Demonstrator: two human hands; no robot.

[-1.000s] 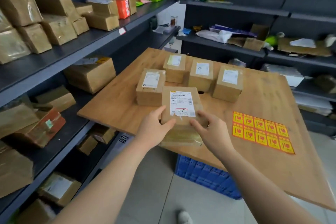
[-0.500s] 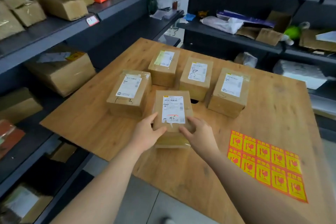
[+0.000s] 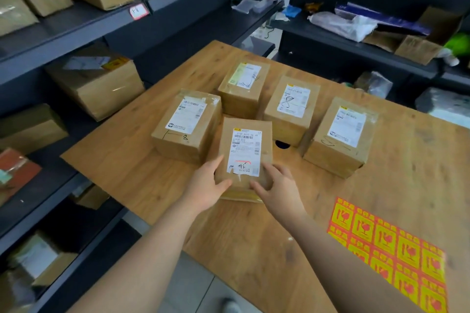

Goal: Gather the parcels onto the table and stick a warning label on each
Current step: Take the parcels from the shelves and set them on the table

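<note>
Parcel (image 3: pixel 244 157) is set on surface (image 3: pixel 122 160) at 6 o'clock of other parcels (image 3: pixel 292 109), near corners gripped by left hand (image 3: pixel 206 185) and right hand (image 3: pixel 278 189). Judged stiff, light, tape-slick; opposite sides best held.

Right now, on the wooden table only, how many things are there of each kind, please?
Brown parcels: 5, counting the nearest parcel, gripped by the left hand and the right hand
Sheet of warning labels: 1
Total: 6
</note>
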